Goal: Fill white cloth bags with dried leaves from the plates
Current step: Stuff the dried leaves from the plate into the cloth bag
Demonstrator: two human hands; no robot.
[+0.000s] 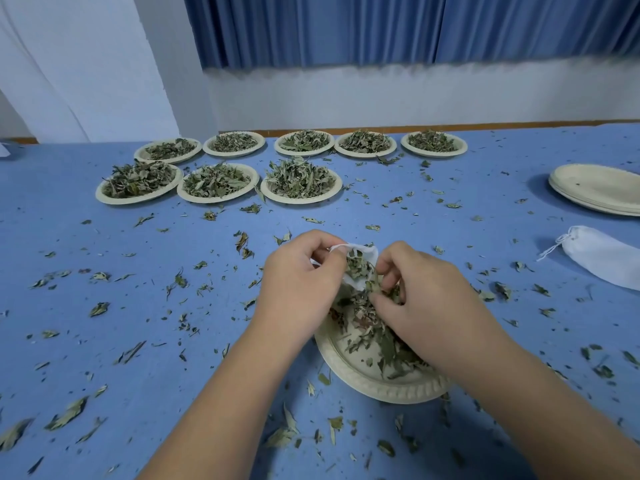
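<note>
Left hand (298, 282) in pinch on white bag (366, 252); right hand (422, 299) curled round leaves (356, 267)

Far side blocked: 2 rows leaf plates (301, 201). R edge: empty plate stack (595, 192), filled cloth bag (602, 258). Mid/L tabletop (121, 244) passable, w/ loose leaf bits (178, 282).

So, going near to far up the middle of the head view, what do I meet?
Near plate of leaves, left hand and right hand, white bag, row of three full plates, row of five full plates, blue curtain.
</note>
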